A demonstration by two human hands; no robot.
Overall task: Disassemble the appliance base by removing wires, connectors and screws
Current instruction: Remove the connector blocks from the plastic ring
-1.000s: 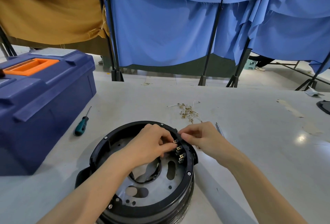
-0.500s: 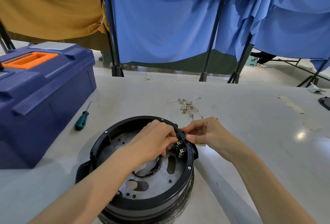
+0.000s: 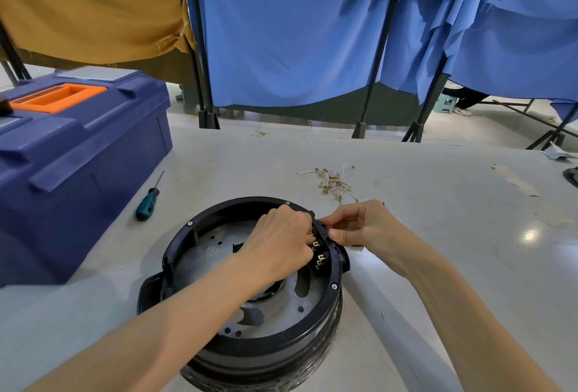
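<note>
Appliance base [image 3: 281, 357] sits on the table [image 3: 438, 251], open side up, directly under both hands. Left hand [image 3: 281, 235] reaches inside the rim, fingers curled against the brass terminals [image 3: 320, 258]; fingertips are hidden, so I cannot tell if it grasps anything. Right hand [image 3: 366, 226] works from outside the rim, thumb and fingers pinching the black connector block [image 3: 325, 232]. The hands almost meet across the block. Just beyond the right hand lies a pile of loose wires [image 3: 334, 185]. Left of the left hand, apart from it, lies a screwdriver [image 3: 147, 201]; further left is a blue toolbox [image 3: 78, 157].
</note>
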